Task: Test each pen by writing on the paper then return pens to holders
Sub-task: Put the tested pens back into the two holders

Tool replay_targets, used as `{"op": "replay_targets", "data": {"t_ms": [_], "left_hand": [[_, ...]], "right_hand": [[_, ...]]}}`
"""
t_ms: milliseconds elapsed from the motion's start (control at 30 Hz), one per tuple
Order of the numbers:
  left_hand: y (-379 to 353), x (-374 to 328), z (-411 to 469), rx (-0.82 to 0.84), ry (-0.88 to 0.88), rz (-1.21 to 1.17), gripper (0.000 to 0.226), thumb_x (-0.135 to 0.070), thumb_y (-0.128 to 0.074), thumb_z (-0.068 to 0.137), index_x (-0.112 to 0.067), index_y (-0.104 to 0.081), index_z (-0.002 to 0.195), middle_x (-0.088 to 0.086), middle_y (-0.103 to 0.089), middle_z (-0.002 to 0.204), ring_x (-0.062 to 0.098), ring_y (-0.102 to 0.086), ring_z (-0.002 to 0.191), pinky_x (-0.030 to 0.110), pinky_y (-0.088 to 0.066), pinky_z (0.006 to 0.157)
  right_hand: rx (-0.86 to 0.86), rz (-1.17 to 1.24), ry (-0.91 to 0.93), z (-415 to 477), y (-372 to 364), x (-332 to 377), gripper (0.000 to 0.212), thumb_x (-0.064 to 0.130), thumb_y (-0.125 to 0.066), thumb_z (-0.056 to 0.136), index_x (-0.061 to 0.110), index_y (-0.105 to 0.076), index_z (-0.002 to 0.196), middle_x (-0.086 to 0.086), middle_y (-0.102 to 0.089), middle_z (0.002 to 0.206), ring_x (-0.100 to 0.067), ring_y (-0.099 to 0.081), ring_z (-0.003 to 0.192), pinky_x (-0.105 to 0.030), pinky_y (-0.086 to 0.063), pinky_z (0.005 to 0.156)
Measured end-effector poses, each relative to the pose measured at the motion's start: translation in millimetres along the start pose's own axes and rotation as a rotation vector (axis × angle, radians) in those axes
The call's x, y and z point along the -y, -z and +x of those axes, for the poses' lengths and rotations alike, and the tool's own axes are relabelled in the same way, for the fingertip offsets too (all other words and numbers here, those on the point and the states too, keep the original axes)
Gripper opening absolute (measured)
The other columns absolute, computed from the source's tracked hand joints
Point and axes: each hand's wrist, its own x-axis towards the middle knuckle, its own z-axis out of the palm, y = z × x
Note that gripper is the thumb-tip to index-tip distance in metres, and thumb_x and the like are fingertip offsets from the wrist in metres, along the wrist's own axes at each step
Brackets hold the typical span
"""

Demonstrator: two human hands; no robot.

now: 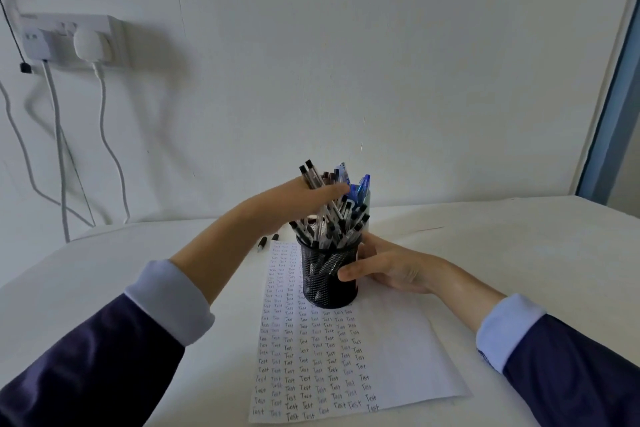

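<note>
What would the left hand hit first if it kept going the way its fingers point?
Most likely the blue pens just past its fingertips, though depth is unclear. The left hand, gripping a few clear pens, points rightward over the mesh holder, which the right hand holds.

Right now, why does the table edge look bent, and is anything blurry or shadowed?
Head view: the wide-angle lens bows the table edge; light is soft and dim; cables cast faint shadows on the wall; the left hand at the pens is slightly blurred; writing on the paper reads clearly.
</note>
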Motion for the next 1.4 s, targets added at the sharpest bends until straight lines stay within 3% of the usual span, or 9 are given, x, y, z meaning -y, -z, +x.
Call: {"op": "replay_targets", "data": {"t_ms": [133,267,567,700,900,1100,1167,1267,1400], "left_hand": [[17.2,-1.7,-3.8,0.086,0.064,0.008,0.036,-0.055,-0.052,0.093,-0.034,-0.067,0.118,-0.006,-0.062,0.117,0.012,-0.056,0.105,0.038,-0.037,0.106],[25.2,-10.5,-5.4,0.029,-0.032,-0.033,0.027,-0.040,-0.054,0.096,-0.028,-0.068,0.115,-0.001,-0.070,0.113,0.020,-0.061,0.110,0.038,-0.039,0.106],[-1.3,-16.1,-7.0,0.090,-0.093,0.438,0.061,-0.058,-0.043,0.095,-0.029,-0.035,0.148,-0.001,-0.045,0.148,0.019,-0.044,0.133,0.025,-0.027,0.100],[7.9,-20.3,-2.4,0.075,-0.118,0.122,0.091,-0.077,-0.050,0.076,-0.031,-0.026,0.151,-0.007,-0.041,0.151,0.014,-0.042,0.135,0.041,-0.031,0.114],[-7.3,-28.9,9.1,0.096,-0.300,0.321,0.044,-0.053,-0.034,0.100,-0.033,-0.057,0.133,-0.013,-0.049,0.144,0.003,-0.044,0.131,0.035,-0.032,0.115],[-9.2,-38.1,4.3,0.211,-0.243,0.606,0.096,-0.080,-0.053,0.074,-0.032,-0.023,0.151,-0.025,-0.006,0.157,0.008,-0.020,0.143,0.040,-0.022,0.115],[-5.7,-32.6,2.3,0.185,-0.263,0.725,0.084,-0.071,-0.061,0.077,-0.033,-0.034,0.146,-0.016,-0.027,0.153,0.006,-0.031,0.136,0.033,-0.030,0.111],[-4.5,-21.6,7.3,-0.010,-0.364,0.679,0.044,-0.049,-0.061,0.088,-0.027,-0.058,0.127,-0.008,-0.062,0.115,0.012,-0.058,0.107,0.028,-0.049,0.090],[-3.1,-4.4,11.6,-0.157,-0.337,0.671,0.054,-0.034,-0.051,0.096,-0.026,-0.035,0.147,0.001,-0.057,0.126,0.016,-0.056,0.103,0.031,-0.046,0.092]], "right_hand": [[0.001,-0.008,0.002,0.7,-0.4,0.2,0.078,-0.003,-0.069,0.084,0.028,-0.034,0.146,-0.009,-0.058,0.138,-0.025,-0.052,0.131,-0.048,-0.029,0.117],[-0.010,-0.002,-0.005,-0.4,-0.9,1.4,0.075,-0.006,-0.066,0.085,0.026,-0.035,0.145,-0.009,-0.059,0.137,-0.025,-0.054,0.129,-0.047,-0.031,0.116],[-0.001,-0.021,-0.016,-2.4,-3.2,4.3,0.073,-0.005,-0.066,0.086,0.026,-0.034,0.145,-0.009,-0.060,0.135,-0.025,-0.055,0.128,-0.047,-0.033,0.115],[-0.025,-0.022,-0.021,-3.6,-4.5,5.5,0.073,-0.006,-0.065,0.087,0.028,-0.035,0.144,-0.006,-0.061,0.135,-0.022,-0.055,0.127,-0.043,-0.034,0.115],[-0.030,-0.047,-0.032,-4.5,-5.2,7.5,0.072,-0.005,-0.066,0.086,0.026,-0.035,0.143,-0.009,-0.061,0.134,-0.024,-0.056,0.127,-0.045,-0.034,0.115],[-0.018,-0.069,-0.014,-7.6,-8.0,11.0,0.062,0.005,-0.074,0.081,0.021,-0.048,0.135,-0.012,-0.064,0.129,-0.028,-0.058,0.123,-0.048,-0.040,0.110],[-0.015,-0.083,-0.001,-8.5,-8.5,11.7,0.061,0.005,-0.072,0.082,0.026,-0.047,0.134,-0.005,-0.065,0.128,-0.025,-0.058,0.123,-0.046,-0.043,0.109],[-0.057,-0.246,-0.011,-7.5,-12.3,9.9,0.072,0.014,-0.073,0.086,0.033,-0.033,0.143,0.004,-0.061,0.134,-0.016,-0.057,0.124,-0.043,-0.043,0.109],[-0.188,-0.346,0.025,-1.9,-26.7,1.0,0.084,0.025,-0.084,0.076,0.039,-0.032,0.140,0.014,-0.061,0.130,-0.003,-0.060,0.117,-0.029,-0.051,0.099]]}}
